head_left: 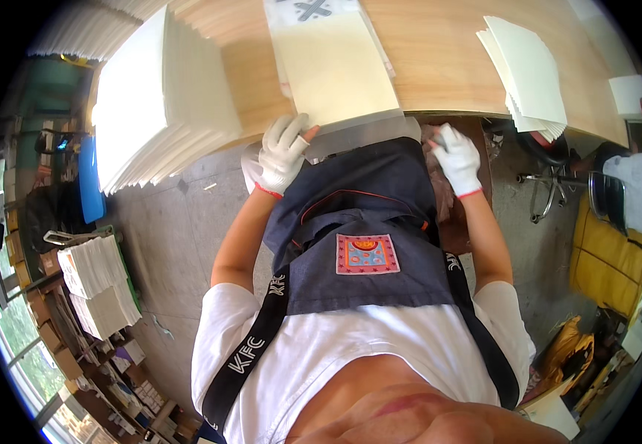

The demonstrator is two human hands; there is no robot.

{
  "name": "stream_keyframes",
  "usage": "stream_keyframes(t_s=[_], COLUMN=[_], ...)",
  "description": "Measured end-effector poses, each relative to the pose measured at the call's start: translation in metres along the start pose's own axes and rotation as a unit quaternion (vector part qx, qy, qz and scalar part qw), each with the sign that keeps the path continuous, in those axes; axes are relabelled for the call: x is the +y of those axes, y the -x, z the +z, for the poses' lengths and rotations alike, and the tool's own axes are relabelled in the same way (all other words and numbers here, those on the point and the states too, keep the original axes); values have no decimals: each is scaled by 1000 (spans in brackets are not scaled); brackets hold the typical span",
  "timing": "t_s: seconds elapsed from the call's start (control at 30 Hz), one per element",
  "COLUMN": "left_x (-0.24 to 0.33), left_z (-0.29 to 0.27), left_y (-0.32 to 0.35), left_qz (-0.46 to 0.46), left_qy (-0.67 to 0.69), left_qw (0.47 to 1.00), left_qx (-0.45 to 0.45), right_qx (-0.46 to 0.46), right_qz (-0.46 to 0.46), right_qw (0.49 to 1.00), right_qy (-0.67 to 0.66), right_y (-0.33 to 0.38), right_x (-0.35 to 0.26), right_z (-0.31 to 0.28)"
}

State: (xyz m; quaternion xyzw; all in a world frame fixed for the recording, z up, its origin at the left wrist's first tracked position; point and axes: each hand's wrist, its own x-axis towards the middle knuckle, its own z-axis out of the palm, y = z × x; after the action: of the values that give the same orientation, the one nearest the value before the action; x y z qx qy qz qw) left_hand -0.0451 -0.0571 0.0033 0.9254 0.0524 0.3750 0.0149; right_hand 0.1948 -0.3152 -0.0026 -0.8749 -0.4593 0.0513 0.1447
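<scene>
A cream sheet or thin stack of sheets lies on the wooden table in front of me, its near end by the table edge. Under its far end shows a white sheet with a grey cross mark. Greyish see-through material runs along the near end. My left hand, in a white glove with a red cuff, is at the near left corner of the cream sheet, fingers stretched and thumb apart. My right hand, gloved alike, hovers beyond the right corner, fingers loosely bent, nothing visible in it.
A tall stack of white sheets stands on the table's left side. A smaller fanned pile of white sheets lies at the right. Stacked paper on a cart stands lower left. A wheeled chair and another person are at the right.
</scene>
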Motion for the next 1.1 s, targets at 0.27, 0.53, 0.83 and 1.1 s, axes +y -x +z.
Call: stream_keyframes(t_s=[0.27, 0.53, 0.83, 1.1], left_x=[1, 30, 38, -39], left_z=[3, 45, -77, -238], left_y=[11, 26, -66, -60], left_qz=[-99, -628, -498, -380], left_qy=[96, 488, 443, 145], left_qw=[990, 551, 745, 877], left_qx=[-15, 252, -14, 256], right_qx=[207, 276, -82, -197], right_qz=[-219, 75, 164, -92], right_qw=[947, 925, 677, 672], right_qy=[-112, -250, -713, -708], right_y=[-56, -46, -46, -128], right_x=[-39, -66, -75, -262], right_z=[32, 52, 44, -70])
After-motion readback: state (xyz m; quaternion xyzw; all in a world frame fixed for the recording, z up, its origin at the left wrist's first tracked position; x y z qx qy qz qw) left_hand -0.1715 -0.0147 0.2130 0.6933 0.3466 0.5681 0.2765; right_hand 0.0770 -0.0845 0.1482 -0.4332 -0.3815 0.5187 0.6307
